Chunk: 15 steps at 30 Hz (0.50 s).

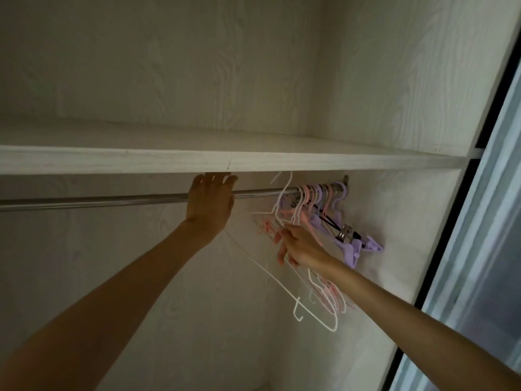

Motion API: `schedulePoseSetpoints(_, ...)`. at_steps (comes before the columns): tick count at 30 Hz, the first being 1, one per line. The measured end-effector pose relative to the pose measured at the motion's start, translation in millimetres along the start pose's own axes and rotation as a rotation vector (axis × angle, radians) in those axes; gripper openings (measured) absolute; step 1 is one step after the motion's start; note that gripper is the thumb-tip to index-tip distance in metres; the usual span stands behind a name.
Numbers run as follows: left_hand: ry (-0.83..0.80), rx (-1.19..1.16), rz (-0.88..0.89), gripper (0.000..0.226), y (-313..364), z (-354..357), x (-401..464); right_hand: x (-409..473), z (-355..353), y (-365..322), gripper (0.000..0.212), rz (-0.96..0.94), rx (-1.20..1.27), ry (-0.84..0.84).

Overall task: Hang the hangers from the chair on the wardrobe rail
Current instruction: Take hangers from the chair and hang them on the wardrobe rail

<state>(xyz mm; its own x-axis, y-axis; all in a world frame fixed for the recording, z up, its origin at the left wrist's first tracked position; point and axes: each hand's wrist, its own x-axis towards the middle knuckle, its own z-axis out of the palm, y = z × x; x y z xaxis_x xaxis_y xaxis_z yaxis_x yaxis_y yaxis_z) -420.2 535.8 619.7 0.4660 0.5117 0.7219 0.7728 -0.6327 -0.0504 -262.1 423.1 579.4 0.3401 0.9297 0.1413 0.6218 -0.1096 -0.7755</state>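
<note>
Glossy metal rail; smooth plastic hangers, pink, lilac, white; matt pale woodgrain shelf.

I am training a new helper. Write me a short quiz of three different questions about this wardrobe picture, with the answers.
1. True or false: the left hand rests at the rail.
2. Which hand grips the white and pink hangers? A) left B) right
3. Fill in: the purple hangers hang at the rail's ____ end.

Key: 1 true; 2 B, the right hand; 3 right.
</note>
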Motion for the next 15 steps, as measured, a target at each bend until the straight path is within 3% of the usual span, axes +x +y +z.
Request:
schedulePoseSetpoints(3,-0.124,0.142,-0.009,0.037,-11.8,13.4,2.7,18.9,12.2,4.7,0.035,0.010,-0.121,0.000)
schedulePoseSetpoints(15,-0.045,0.214,-0.077,0.042,-6.7,34.6,-8.9,30.1,24.7,33.2,0.025,0.083,-0.364,-0.077)
